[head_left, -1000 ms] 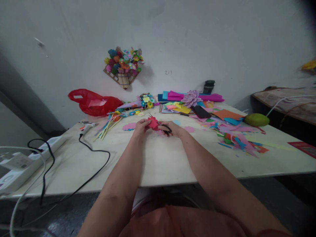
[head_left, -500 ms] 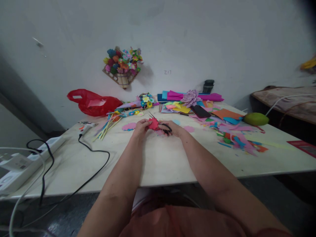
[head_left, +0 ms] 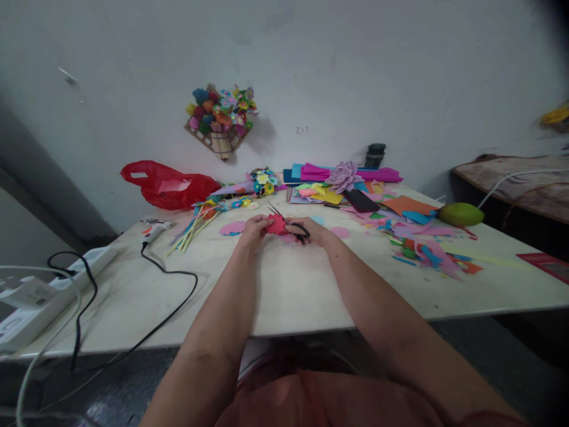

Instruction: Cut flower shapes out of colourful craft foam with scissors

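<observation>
Between my two hands is a small red scalloped cutout (head_left: 277, 225), flower-like in outline. My left hand (head_left: 255, 229) pinches its left edge. In my right hand (head_left: 315, 232) is a pair of black-handled scissors (head_left: 302, 231), fingers wrapped round the handles. The blades point up and to the left, just behind the red piece; whether they touch it I cannot tell. A pink scalloped cutout (head_left: 232, 228) lies left of my left hand, with a bit of blue under it. Another pink cutout (head_left: 341, 232) rests right of my right hand.
Colourful scraps (head_left: 431, 255) litter the table's right side, near a green mango-like fruit (head_left: 461, 214) and a black phone (head_left: 361, 201). A red plastic bag (head_left: 173, 187) sits at back left. On the left are a glue gun (head_left: 155, 230), its black cord and a power strip (head_left: 62, 302).
Hardly anything differs. Both hands, the scissors and the red cutout keep the same place, with at most a very slight shift of the red piece.
</observation>
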A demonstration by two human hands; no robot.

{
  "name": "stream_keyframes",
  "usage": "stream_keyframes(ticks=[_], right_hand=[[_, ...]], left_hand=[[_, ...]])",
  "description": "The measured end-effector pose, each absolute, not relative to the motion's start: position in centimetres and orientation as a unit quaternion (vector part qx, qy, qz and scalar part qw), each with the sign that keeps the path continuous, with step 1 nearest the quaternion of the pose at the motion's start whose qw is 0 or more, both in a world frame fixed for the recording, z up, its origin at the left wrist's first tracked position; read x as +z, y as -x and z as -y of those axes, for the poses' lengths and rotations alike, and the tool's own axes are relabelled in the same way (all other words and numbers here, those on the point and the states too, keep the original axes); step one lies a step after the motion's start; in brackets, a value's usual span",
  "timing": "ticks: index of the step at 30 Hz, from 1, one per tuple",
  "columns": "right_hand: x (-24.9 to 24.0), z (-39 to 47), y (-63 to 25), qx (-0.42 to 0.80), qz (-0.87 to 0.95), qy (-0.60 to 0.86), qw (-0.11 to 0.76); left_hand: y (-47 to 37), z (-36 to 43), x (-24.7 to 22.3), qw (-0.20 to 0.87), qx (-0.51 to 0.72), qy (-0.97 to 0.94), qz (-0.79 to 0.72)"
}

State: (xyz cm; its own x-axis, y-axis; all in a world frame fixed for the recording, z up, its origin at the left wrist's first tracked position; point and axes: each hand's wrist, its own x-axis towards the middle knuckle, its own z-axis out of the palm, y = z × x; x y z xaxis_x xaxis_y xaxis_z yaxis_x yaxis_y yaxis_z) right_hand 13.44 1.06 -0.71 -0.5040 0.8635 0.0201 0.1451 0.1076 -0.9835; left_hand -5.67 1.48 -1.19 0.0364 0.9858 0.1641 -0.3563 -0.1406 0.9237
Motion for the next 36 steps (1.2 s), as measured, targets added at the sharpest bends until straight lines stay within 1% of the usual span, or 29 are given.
stream_keyframes(ticks=[20, 36], right_hand=[[-0.54, -0.99, -13.42, 0.532, 0.684, 0.391, 0.312], [-0.41, -0.88, -13.28, 0.546, 0.667, 0.395, 0.318]], left_hand=[[5.98, -1.83, -1.69, 0.55, 0.597, -0.469, -0.348], [5.95, -1.76, -1.52, 0.553, 0.594, -0.467, -0.353]])
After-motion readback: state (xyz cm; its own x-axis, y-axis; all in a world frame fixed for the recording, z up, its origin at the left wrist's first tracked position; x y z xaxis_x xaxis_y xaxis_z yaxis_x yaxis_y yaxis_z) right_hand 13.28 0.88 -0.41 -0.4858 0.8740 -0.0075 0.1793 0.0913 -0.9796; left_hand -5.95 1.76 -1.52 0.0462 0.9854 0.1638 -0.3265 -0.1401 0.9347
